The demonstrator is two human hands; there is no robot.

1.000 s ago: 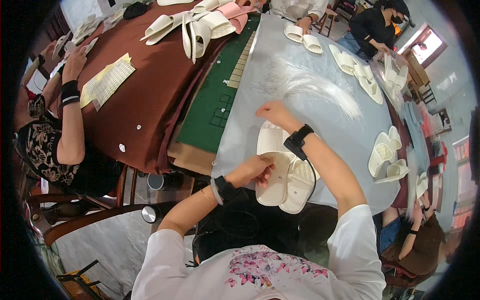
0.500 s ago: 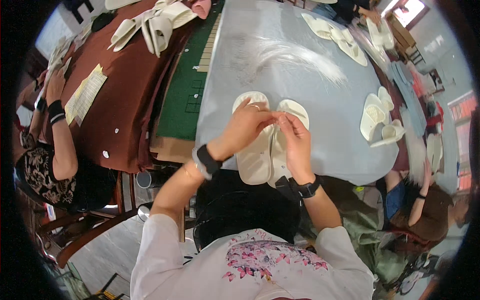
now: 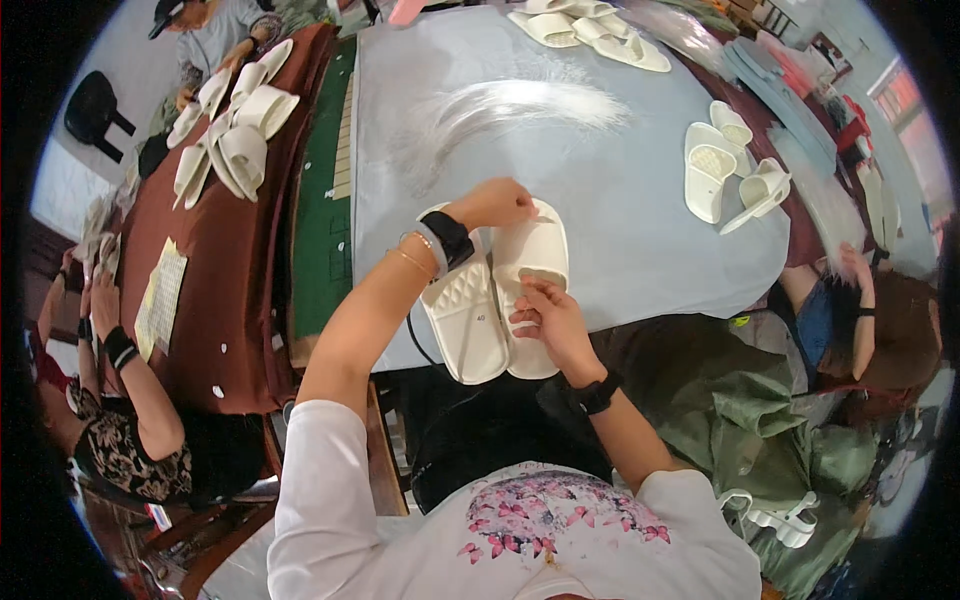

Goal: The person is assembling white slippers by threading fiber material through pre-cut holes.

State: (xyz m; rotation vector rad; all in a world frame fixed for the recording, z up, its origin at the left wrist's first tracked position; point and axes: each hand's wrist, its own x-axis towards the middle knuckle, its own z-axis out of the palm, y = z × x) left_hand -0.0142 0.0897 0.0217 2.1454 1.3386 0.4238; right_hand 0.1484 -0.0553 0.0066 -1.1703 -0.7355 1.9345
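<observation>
A pair of cream slippers lies at the near edge of the grey-covered table: the left slipper [image 3: 465,335] and the right slipper [image 3: 533,240], soles side by side. My left hand [image 3: 495,203] is closed over the toe end of the pair, its fingertips at the right slipper's edge. Lower down, my right hand [image 3: 550,318] has its fingers bent in by that slipper's strap opening. Anything pinched in either hand is too small to make out. Beyond them, a loose bundle of white strands [image 3: 545,105] is spread across the cloth.
More cream slippers lie at the table's right [image 3: 708,170] and far end [image 3: 590,30]. On the brown-covered table, slippers [image 3: 242,155] and a printed sheet [image 3: 163,295] rest near a co-worker's arm [image 3: 145,400]. Another co-worker's arm [image 3: 862,310] is at right. Green fabric [image 3: 745,410] hangs nearby.
My hands, earlier together above the slippers, have parted: the left is now at the toe end, the right lower by the strap. The view has shifted, showing more on the left.
</observation>
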